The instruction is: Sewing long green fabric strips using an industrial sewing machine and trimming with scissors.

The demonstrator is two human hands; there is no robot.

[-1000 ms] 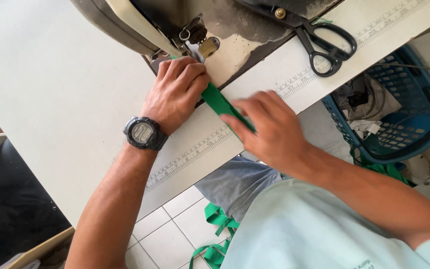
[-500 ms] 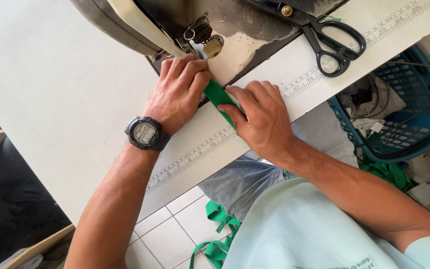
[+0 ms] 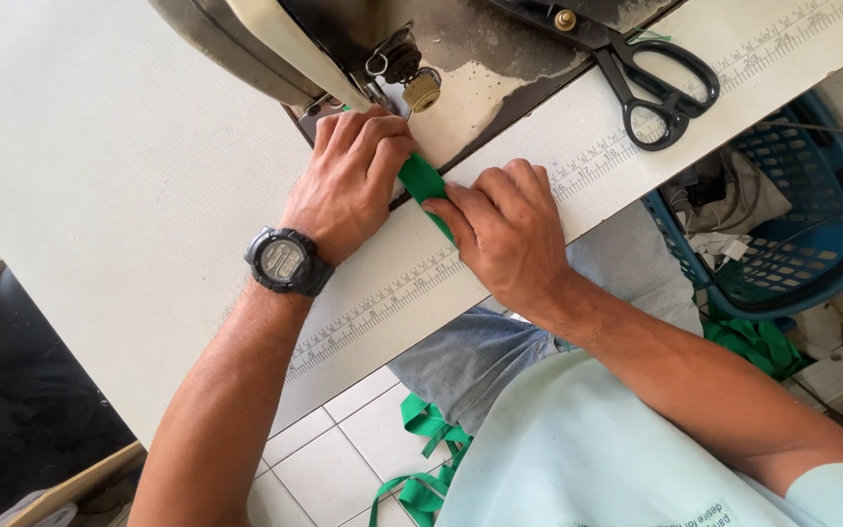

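At the sewing machine (image 3: pixel 363 59), the left hand (image 3: pixel 348 181) presses its curled fingers on a green strap (image 3: pixel 423 181). The right hand (image 3: pixel 504 234), just beside, lies flat over it, apparently pinching it. Scissors (image 3: pixel 656 83) lie far right.

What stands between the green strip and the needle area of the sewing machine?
Only the person's own fingers: the left hand lies on the green strip just before the sewing machine foot, and the right hand presses it behind. Nothing else visible blocks it.
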